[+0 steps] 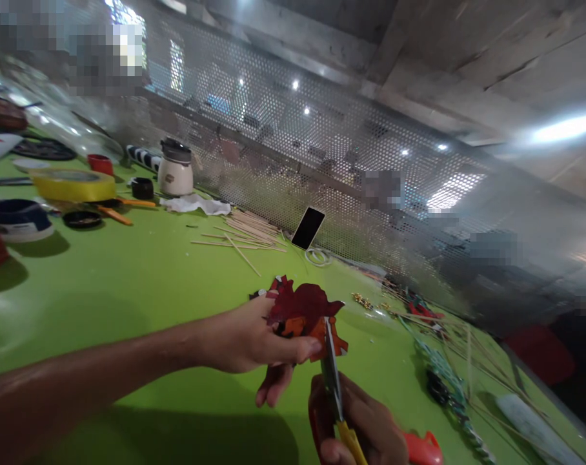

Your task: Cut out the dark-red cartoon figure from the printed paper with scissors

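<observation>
My left hand (254,339) holds a dark red and orange paper cut-out (305,313) above the green table (128,284), pinching it between thumb and fingers. My right hand (365,429) grips a pair of scissors (332,378) with yellow and red handles. The blades point up and meet the lower right edge of the cut-out. Both hands are low in the view, near the table's front edge.
Thin wooden sticks (244,236) lie beyond the hands, with a black phone (308,228) leaning on the perforated metal screen (283,142). At far left stand a white pot (175,169), a yellow tape roll (73,185) and bowls. More sticks and green trimmings (443,374) lie to the right.
</observation>
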`<state>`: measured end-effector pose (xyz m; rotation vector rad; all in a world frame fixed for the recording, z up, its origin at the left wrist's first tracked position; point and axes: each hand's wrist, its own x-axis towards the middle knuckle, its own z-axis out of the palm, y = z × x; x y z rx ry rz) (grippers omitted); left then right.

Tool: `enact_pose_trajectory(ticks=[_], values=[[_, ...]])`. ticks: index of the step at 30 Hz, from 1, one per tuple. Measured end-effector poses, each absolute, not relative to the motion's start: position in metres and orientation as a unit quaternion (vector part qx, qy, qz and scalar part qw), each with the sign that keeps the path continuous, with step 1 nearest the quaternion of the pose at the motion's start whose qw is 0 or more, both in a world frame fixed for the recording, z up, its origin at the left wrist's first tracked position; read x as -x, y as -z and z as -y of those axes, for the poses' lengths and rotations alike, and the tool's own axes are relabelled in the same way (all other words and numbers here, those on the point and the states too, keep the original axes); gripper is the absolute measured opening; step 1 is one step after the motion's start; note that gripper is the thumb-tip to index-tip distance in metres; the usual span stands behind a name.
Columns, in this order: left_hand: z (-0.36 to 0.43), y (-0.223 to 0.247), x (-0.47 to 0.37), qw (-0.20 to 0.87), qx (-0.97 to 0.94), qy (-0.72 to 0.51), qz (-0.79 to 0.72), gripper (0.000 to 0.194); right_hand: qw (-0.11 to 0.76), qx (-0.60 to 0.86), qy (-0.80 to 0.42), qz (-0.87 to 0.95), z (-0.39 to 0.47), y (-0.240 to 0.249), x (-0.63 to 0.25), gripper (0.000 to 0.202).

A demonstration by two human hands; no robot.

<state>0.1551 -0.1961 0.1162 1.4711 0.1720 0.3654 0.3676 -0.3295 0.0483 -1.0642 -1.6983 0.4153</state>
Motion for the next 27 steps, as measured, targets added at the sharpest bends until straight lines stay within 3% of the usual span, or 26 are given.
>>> enact_pose_trajectory(ticks=[18,24,27], values=[[0.202,-0.117,-0.158,0.754,-0.636,-0.147,-0.071,0.034,0.468,0.435,-0.24,0.731,0.324,-0.055,-0.377,0.068],[0.203,-0.116,-0.158,0.761,-0.628,-0.145,-0.075,0.032,0.5,0.466,-0.166,0.711,0.334,-0.055,-0.365,0.049],[0.204,-0.117,-0.157,0.763,-0.626,-0.141,-0.075,0.034,0.497,0.493,-0.156,0.696,0.337,-0.053,-0.364,0.053]])
